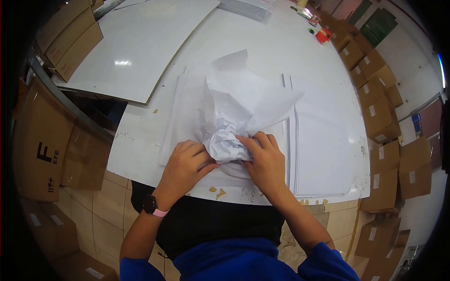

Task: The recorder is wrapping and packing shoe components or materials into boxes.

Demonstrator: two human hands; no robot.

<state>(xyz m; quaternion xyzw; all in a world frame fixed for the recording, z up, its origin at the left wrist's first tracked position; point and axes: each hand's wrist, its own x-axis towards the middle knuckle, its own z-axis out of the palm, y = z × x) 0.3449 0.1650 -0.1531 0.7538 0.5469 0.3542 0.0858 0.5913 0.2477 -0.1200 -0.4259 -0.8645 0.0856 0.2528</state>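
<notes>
Both my hands crumple a sheet of white tissue paper at the near edge of a white table. My left hand presses on the left of the crumpled wad, fingers curled into it. My right hand grips the wad from the right. The rest of the sheet stands up loosely behind the wad. Under it lies a flat stack of white paper sheets, and another stack lies to the right. A dark watch with a pink strap is on my left wrist.
A large white board lies across the table's far left. Brown cardboard boxes stand at the left and along the right. Small red and green items sit at the far right of the table. The floor is tiled.
</notes>
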